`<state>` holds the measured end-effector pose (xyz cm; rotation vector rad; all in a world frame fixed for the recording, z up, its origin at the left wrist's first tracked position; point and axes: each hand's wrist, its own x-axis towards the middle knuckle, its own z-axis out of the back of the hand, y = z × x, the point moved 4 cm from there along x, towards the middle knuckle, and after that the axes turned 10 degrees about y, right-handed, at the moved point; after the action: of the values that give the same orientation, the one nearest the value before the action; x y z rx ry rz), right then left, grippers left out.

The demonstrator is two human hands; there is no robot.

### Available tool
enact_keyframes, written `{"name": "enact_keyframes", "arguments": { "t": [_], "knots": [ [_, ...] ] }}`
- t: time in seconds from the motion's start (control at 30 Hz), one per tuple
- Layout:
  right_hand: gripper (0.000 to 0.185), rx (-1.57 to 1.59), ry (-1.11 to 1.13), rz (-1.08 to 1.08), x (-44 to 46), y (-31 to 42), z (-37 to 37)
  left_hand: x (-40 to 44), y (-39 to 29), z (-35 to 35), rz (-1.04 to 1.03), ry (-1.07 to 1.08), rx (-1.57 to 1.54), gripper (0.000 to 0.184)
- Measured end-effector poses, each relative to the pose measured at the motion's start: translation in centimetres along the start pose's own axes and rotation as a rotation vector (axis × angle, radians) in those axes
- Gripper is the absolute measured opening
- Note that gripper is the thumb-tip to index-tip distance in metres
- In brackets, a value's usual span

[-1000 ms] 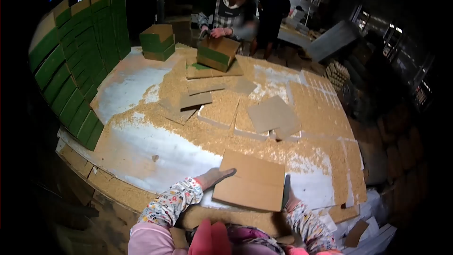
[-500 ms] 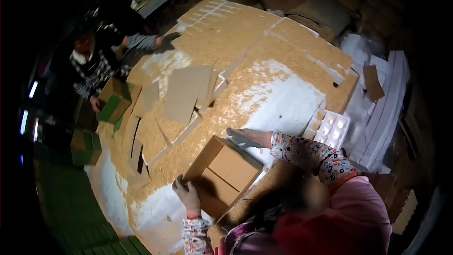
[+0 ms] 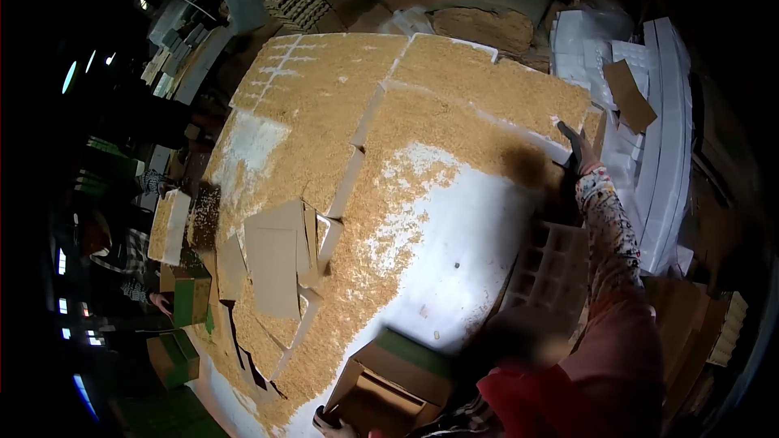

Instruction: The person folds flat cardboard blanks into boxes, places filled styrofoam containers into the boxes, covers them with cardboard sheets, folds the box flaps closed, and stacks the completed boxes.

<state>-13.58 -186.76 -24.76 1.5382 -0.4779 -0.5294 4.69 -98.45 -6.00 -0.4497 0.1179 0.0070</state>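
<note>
Much tabletop (image 3: pixel 458 223) separates right hand (image 3: pixel 578 148) from box edge (image 3: pixel 407 376).

I see a hand's way across the white patch (image 3: pixel 462 227) between box (image 3: pixel 393 381) and right hand (image 3: pixel 579 150); cardboard (image 3: pixel 274 264) obstructs the left side, a tray (image 3: pixel 560 264) the right.

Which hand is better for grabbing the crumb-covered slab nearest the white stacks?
Probably the right hand: it is stretched out at that end of the crumb-covered slab. The left hand is farther away, down at the open cardboard box.
</note>
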Motion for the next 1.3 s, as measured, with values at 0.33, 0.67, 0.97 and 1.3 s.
{"name": "enact_keyframes", "arguments": {
  "t": [0.33,0.67,0.97,1.3],
  "knots": [
    [0.057,-0.114,0.138,0.023,-13.6,8.6,-17.2,-0.4,1.7,-1.5,0.104,-0.017,-1.226,0.046],
    [0.047,-0.487,1.078,0.204,-21.7,29.0,-43.4,10.5,3.0,-9.0,0.123,0.331,-1.531,0.036],
    [0.067,-0.563,1.09,-0.308,-25.3,31.9,-55.4,6.7,0.5,-9.1,0.199,0.114,-1.243,0.037],
    [0.074,-0.755,0.81,-0.09,-26.6,19.9,-52.3,7.6,-2.3,-1.0,-0.548,0.041,-0.19,0.028]
  ]
}}
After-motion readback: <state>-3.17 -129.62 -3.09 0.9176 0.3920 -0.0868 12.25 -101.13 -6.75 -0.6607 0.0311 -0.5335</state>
